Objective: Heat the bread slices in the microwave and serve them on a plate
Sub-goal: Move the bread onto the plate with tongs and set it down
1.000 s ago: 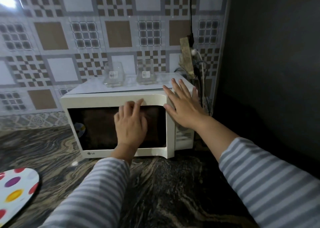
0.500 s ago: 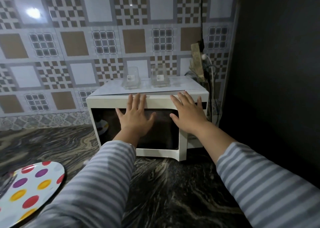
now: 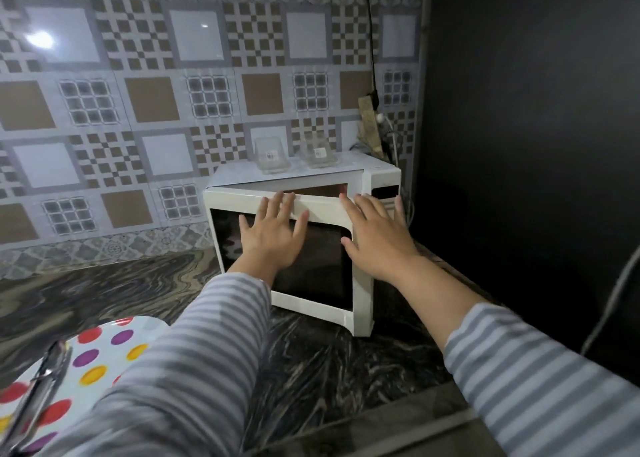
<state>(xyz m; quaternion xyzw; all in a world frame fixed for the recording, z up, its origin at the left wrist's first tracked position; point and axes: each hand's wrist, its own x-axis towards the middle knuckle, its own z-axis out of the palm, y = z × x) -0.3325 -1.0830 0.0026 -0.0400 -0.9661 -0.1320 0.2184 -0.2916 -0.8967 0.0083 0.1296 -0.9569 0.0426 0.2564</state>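
Head view. A white microwave [image 3: 381, 179] stands on a dark marbled counter [image 3: 329, 370] at about 1 o'clock from the frame's centre, its back to a patterned tile wall [image 3: 138, 92]. Its door [image 3: 318, 273] is swung partly open, hinged on the left, with the free edge at the lower right standing clear of the body; a strip of the cavity opening shows above the door's top edge.

The left hand [image 3: 273, 234] lies flat on the door's dark window, fingers straight and spread, fingertips reaching the white top frame. It grips nothing. The right hand [image 3: 377, 238] lies flat at the door's upper right corner, fingers straight and spread, thumb pointing toward 9 o'clock. It also grips nothing. Both arms wear grey striped sleeves [image 3: 554, 370].

Two clear glass containers [image 3: 272, 155] with small labels sit side by side on the microwave's top, near the wall. A dark cable [image 3: 370, 40] runs down the wall at 12 o'clock to the microwave's right rear.

A white plate [image 3: 114, 349] with coloured dots lies on the counter at 8 o'clock, well apart from the microwave. A metal utensil [image 3: 45, 377], blurred, rests across its left part. The bread slices cannot be seen; the cavity interior is hidden.
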